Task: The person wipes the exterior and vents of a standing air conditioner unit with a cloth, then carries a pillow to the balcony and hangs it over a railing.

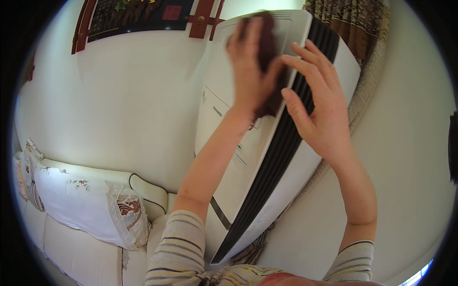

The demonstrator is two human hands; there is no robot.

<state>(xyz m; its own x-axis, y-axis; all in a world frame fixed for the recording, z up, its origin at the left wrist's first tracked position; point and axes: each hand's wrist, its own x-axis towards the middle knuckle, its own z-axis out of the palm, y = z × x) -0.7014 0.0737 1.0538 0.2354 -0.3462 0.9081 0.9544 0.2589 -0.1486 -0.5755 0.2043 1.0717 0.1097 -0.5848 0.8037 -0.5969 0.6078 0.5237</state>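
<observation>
A tall white floor-standing air conditioner (220,68) stands in front of me, looking tilted through the wide lens. My left hand (248,71), blurred, holds a dark maroon cloth (267,41) against the upper part of its front panel. The cloth hangs down past my wrist, and my thumb lies across it. At the unit's right front edge is my right hand (322,103), fingers apart and holding nothing. Its fingertips overlap the edge beside the black ribbed side strip (273,161); whether they touch it I cannot tell.
A cream sofa (82,232) with a white embroidered cover (71,193) stands at lower left. Above it a dark framed panel (143,21) hangs on the white wall (118,89). Brown patterned curtains (352,32) hang close behind the unit on the right.
</observation>
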